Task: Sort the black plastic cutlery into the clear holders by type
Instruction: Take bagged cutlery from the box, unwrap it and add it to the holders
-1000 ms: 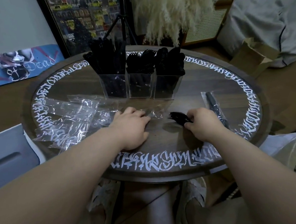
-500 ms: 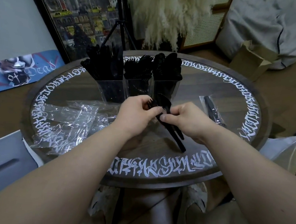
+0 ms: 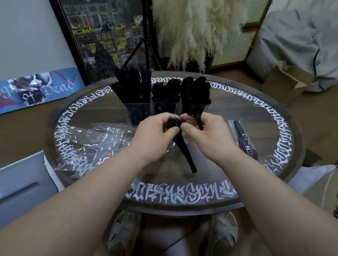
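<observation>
Crumpled clear wrappers (image 3: pixel 96 141) cover the desk's (image 3: pixel 263 117) left side. At centre, the left hand (image 3: pixel 155 135) pinches a black fork (image 3: pixel 181 142); the right hand (image 3: pixel 205 136) grips a black spoon (image 3: pixel 193 111), both just before three full clear holders (image 3: pixel 165 106). A wrapped cutlery pack (image 3: pixel 244 140) lies near the right rim.

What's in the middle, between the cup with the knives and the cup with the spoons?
In the head view, a third clear holder, packed with black forks, stands between the knife holder and the spoon holder, all in one row.
</observation>
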`<state>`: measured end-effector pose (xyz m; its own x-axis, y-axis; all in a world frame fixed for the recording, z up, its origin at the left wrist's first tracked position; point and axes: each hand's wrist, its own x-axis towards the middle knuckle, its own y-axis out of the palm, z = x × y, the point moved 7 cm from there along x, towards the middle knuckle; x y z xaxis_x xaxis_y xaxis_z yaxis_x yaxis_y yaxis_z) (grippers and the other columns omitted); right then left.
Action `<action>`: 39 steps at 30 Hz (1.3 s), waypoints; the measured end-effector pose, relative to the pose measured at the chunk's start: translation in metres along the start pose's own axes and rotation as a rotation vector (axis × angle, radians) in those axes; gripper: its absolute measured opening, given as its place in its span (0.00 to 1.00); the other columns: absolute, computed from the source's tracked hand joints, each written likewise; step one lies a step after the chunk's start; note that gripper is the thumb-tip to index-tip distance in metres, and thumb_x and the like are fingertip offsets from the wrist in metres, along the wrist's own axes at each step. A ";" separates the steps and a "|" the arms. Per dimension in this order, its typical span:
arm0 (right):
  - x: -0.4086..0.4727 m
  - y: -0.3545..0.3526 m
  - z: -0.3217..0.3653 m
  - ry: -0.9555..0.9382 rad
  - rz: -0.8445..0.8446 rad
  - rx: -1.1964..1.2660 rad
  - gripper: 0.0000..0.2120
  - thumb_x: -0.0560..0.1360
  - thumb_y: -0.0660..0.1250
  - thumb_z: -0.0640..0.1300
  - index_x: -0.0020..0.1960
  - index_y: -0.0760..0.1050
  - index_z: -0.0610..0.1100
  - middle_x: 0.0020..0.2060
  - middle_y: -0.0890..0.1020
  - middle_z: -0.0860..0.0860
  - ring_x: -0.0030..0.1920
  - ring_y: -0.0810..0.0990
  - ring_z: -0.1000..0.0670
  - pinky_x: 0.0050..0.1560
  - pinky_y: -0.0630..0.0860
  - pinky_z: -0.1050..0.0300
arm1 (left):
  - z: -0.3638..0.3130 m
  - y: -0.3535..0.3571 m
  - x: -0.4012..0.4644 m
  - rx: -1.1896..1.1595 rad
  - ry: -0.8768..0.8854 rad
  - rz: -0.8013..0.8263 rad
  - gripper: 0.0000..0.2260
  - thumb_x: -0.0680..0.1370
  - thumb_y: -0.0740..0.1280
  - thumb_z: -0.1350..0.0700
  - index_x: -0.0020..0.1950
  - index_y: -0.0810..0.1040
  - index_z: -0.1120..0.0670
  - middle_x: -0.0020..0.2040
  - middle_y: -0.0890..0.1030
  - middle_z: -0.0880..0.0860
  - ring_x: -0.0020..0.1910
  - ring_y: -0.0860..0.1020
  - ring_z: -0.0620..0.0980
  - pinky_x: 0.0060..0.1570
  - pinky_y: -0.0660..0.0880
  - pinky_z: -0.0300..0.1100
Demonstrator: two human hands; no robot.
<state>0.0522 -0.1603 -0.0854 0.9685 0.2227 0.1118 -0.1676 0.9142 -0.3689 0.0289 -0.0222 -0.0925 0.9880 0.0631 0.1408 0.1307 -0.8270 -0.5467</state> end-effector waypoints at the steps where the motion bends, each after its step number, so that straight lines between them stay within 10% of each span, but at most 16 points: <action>1: 0.000 -0.002 0.005 -0.019 -0.014 -0.025 0.08 0.73 0.70 0.39 0.47 0.79 0.51 0.42 0.84 0.49 0.46 0.82 0.52 0.53 0.78 0.57 | -0.004 -0.002 -0.001 0.007 0.015 -0.007 0.10 0.75 0.69 0.60 0.55 0.81 0.49 0.47 0.84 0.46 0.49 0.81 0.43 0.55 0.76 0.42; 6: 0.004 -0.009 0.031 -0.113 -0.057 -0.161 0.05 0.72 0.71 0.41 0.44 0.80 0.50 0.35 0.80 0.59 0.37 0.78 0.62 0.43 0.74 0.67 | -0.025 -0.025 -0.007 0.090 0.038 -0.070 0.14 0.73 0.73 0.58 0.56 0.80 0.47 0.45 0.82 0.46 0.43 0.78 0.37 0.46 0.71 0.24; 16: 0.023 -0.049 0.078 -0.175 -0.287 -0.139 0.09 0.73 0.66 0.38 0.38 0.71 0.48 0.24 0.72 0.58 0.29 0.70 0.60 0.32 0.64 0.71 | -0.100 -0.144 0.030 0.482 0.288 -0.496 0.07 0.76 0.70 0.53 0.51 0.82 0.53 0.45 0.83 0.49 0.45 0.80 0.49 0.48 0.74 0.41; 32: 0.059 -0.035 0.060 -0.165 -0.237 -0.273 0.07 0.74 0.69 0.41 0.40 0.74 0.50 0.30 0.76 0.59 0.33 0.73 0.60 0.37 0.68 0.71 | -0.011 -0.092 0.071 0.918 0.113 -0.186 0.13 0.81 0.58 0.46 0.61 0.79 0.43 0.55 0.82 0.46 0.60 0.71 0.52 0.54 0.66 0.48; 36: 0.065 -0.025 0.054 -0.136 -0.157 -0.232 0.03 0.73 0.70 0.41 0.42 0.77 0.47 0.33 0.77 0.58 0.36 0.75 0.56 0.44 0.73 0.58 | -0.035 -0.088 0.065 0.817 0.301 -0.290 0.13 0.78 0.65 0.47 0.59 0.81 0.48 0.59 0.79 0.47 0.60 0.70 0.57 0.55 0.66 0.51; 39: 0.067 -0.019 0.059 -0.152 -0.135 -0.232 0.04 0.72 0.71 0.41 0.41 0.77 0.48 0.33 0.78 0.58 0.35 0.75 0.56 0.42 0.72 0.59 | -0.063 -0.066 0.064 0.648 0.419 -0.066 0.14 0.78 0.64 0.50 0.63 0.78 0.48 0.59 0.80 0.48 0.58 0.74 0.53 0.57 0.71 0.48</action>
<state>0.1097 -0.1429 -0.0163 0.9377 0.1679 0.3043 0.0246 0.8413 -0.5400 0.0780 0.0010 0.0049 0.8800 -0.2221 0.4198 0.3377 -0.3288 -0.8819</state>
